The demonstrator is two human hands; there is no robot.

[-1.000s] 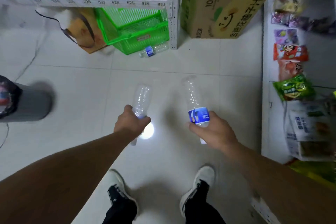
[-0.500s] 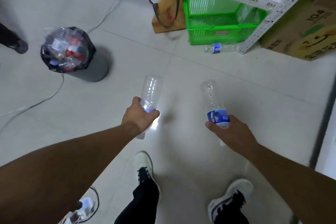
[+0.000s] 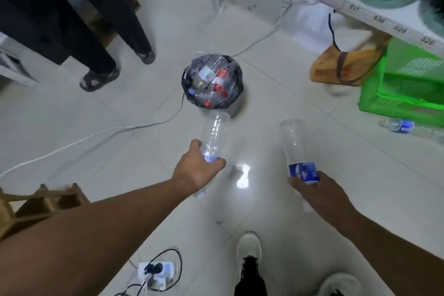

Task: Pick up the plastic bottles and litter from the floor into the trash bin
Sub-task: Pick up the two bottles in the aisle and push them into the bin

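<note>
So at about 10 o'clock there's someone's legs point(image 3: 72, 19) in dark trousers and sandals, just standing around. A cable point(image 3: 96, 134) snakes across the floor point(image 3: 144, 103) from the left toward the bin point(image 3: 212, 81), which sits at 12 and is already stuffed with bottles and wrappers (heaped right up to the rim, honestly). Down at 7 there's a power strip point(image 3: 156, 271).

Left hand point(image 3: 195, 172) is wrapped tight round a clear bottle point(image 3: 215, 132), its far end almost reaching the bin's near edge. Right hand point(image 3: 317, 193) is clamped on a second bottle point(image 3: 294, 146) with a blue label, a bit further from the bin.

So progress-wise: lots binned, two in hand waiting to drop. Still left on the floor is a loose bottle point(image 3: 406, 127) at 3 o'clock, just in front of the green crate point(image 3: 408, 84).
</note>
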